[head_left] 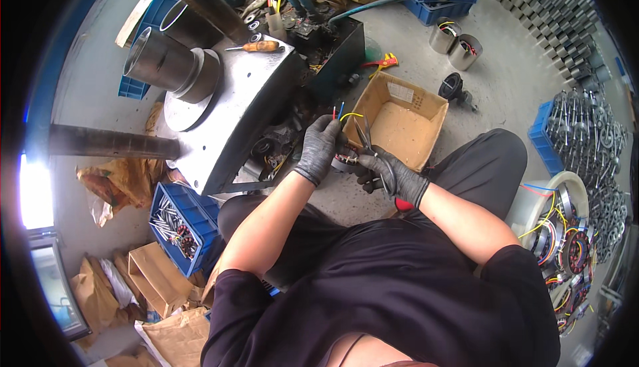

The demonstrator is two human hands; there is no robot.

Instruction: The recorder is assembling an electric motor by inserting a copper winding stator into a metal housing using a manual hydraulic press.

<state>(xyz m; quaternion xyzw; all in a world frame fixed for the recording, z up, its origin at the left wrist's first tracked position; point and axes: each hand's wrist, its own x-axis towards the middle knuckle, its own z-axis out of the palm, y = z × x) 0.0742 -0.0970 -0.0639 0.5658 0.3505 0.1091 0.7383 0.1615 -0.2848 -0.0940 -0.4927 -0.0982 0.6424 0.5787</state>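
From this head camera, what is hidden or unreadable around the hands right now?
- Small wound part in head view: mostly covered by the left hand.
- Scissors: handles buried in the right hand.
- Wire tips: too small to tell if stripped.
- Cardboard box: near wall hides its floor.

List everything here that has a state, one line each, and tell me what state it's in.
Left hand: gloved, shut on small wound part with coloured wires.
Small wound part: held, wires sticking up.
Right hand: gloved, shut on scissors.
Scissors: blades slightly open, pointing up.
Cardboard box: open, looks empty.
Screwdriver: lying flat on the machine.
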